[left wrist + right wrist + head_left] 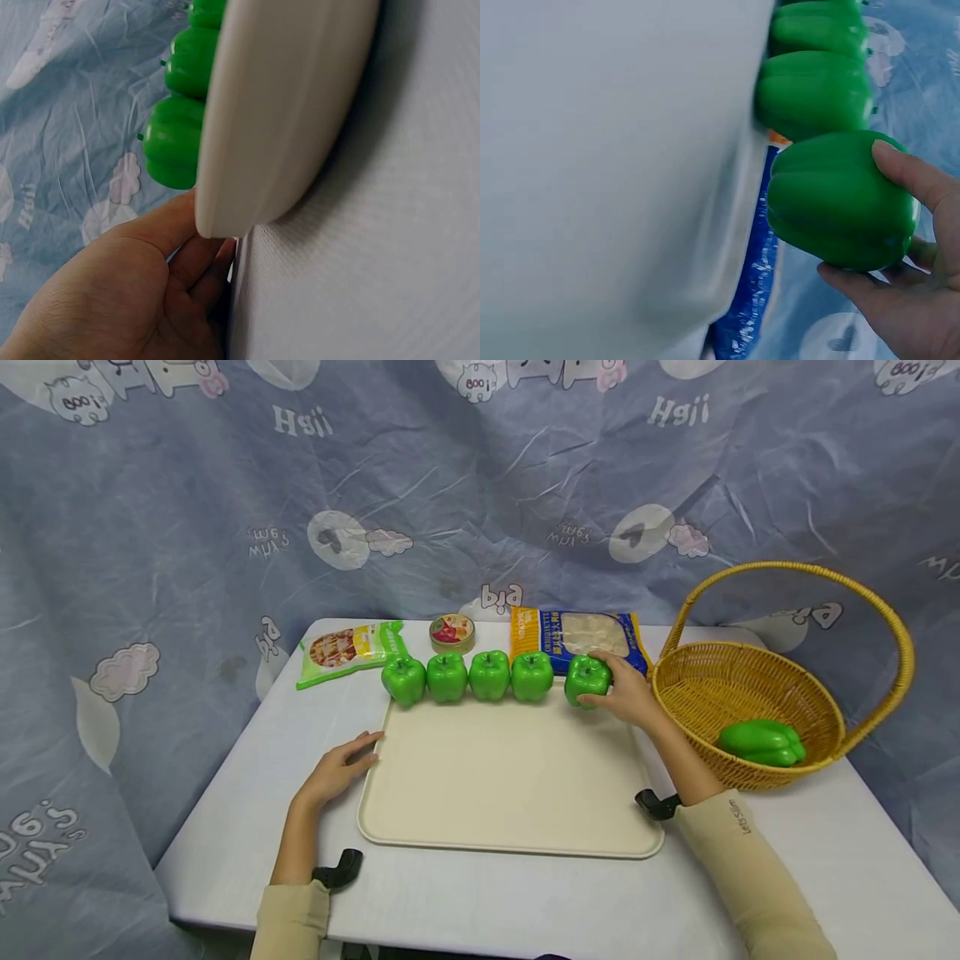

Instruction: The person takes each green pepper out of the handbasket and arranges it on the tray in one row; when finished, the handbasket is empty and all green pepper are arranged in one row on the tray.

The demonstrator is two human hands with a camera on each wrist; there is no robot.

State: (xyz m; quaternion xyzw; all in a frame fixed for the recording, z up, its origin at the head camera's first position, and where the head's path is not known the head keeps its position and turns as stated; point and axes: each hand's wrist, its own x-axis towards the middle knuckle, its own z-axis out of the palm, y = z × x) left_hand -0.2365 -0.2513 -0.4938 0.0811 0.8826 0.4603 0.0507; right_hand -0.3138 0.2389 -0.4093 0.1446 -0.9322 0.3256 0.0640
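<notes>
My right hand [624, 692] grips a green bell pepper [587, 680] at the tray's far right corner. In the right wrist view, fingers and thumb wrap one end of that pepper [844, 199]. To its left, several more green bell peppers [489, 675] stand upright in a row along the far rim of the cream tray [502, 777]; a small gap separates the held one from the row. My left hand [333, 774] rests on the table with relaxed fingers, fingertips right at the tray's left rim. From the left wrist, this hand [142, 274] partly disappears behind the rim.
A wicker basket [686, 727] with a tall handle stands at the right, a green bell pepper [761, 742] lying inside. Behind the row are a green snack packet [351, 652], a round tin [452, 632] and a blue-and-yellow packet [573, 633]. Patterned cloth [450, 485] hangs behind the table.
</notes>
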